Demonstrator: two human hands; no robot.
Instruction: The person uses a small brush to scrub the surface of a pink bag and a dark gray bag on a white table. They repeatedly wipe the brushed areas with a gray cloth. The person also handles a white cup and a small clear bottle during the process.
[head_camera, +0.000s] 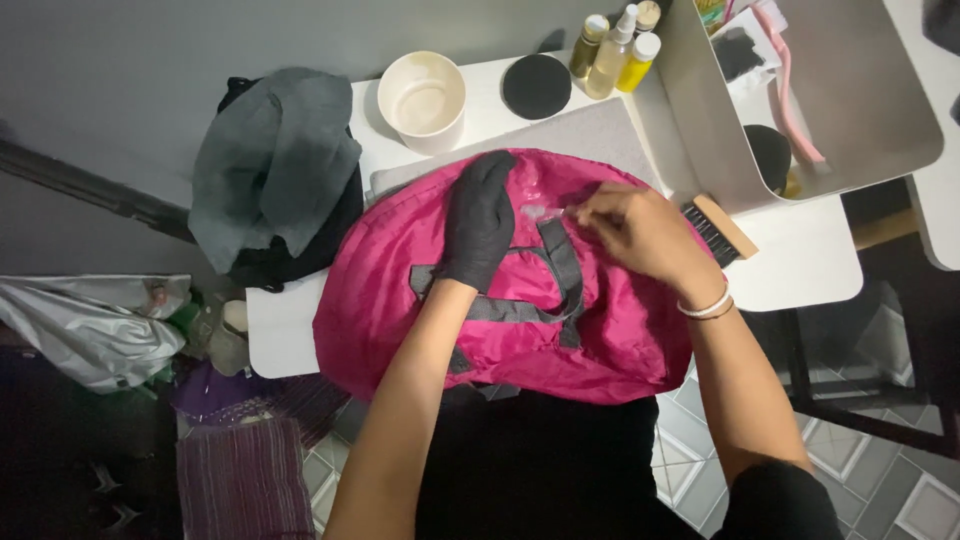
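The fingers of the left hand (480, 222), covered in a black glove, lie spread and flat on the pink bag (500, 290), pressing the thin, crinkly fabric down, it seems to keep it taut. Just beside them the bare right hand (640, 235) has its fingers (590, 205) pinched close together over a pale, wet-looking patch on the bag; whether they grip something small there is too blurred to tell. A white band circles the right wrist. The bag, slack and rounded with grey webbing straps (560, 270) crossing its middle, lies on the white counter (800, 260) and overhangs its near edge. Beyond the bag stand a round cream bowl (422, 100), a flat black disc (536, 86) and a cluster of small bottles (615, 55), within reach of the hands. To the bag's right a wooden brush (718, 228) with dark bristles lies by a grey tray (850, 110). To the bag's left a grey cloth (270, 160) is heaped over something dark.
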